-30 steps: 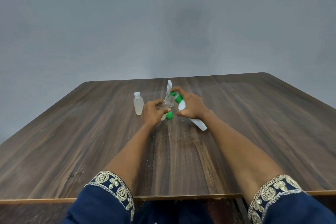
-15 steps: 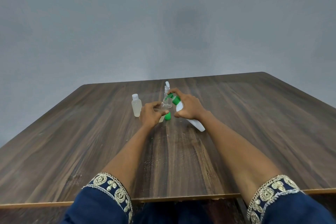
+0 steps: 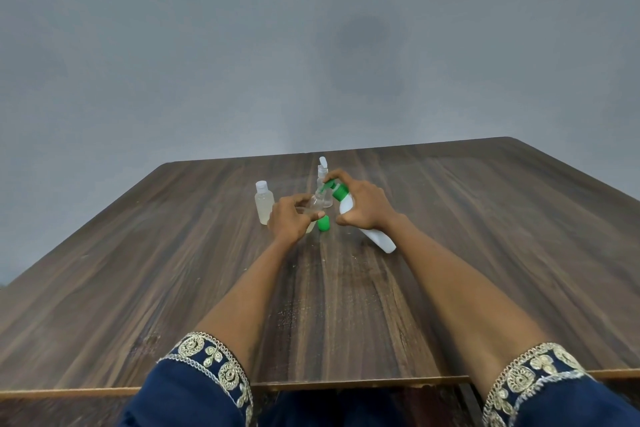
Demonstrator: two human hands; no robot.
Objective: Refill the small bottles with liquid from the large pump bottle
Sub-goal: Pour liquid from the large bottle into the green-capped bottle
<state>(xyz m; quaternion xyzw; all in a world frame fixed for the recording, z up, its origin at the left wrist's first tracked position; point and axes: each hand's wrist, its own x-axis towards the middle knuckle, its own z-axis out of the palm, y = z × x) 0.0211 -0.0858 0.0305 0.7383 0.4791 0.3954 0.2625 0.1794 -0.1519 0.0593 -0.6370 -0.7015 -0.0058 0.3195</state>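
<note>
My right hand (image 3: 363, 206) grips the large white pump bottle (image 3: 375, 236), tilted with its green pump head (image 3: 337, 190) pointing left and its base toward me. My left hand (image 3: 289, 218) holds a small clear bottle (image 3: 317, 204), tilted so its mouth meets the green nozzle. A loose green cap (image 3: 323, 222) lies on the table between my hands. A second small bottle (image 3: 264, 206) with a white cap stands upright to the left, partly filled with pale liquid. Behind the hands stands a third small bottle (image 3: 323, 172) with its flip cap raised.
Everything sits near the middle of a dark wooden table (image 3: 138, 270). Its near edge (image 3: 346, 383) runs just past my blue embroidered sleeves. A plain grey wall rises behind the far edge.
Both hands stay on their bottles in nearly the same pose. The whole scene sits slightly lower and further left in view than a second ago, as from a small head movement.
</note>
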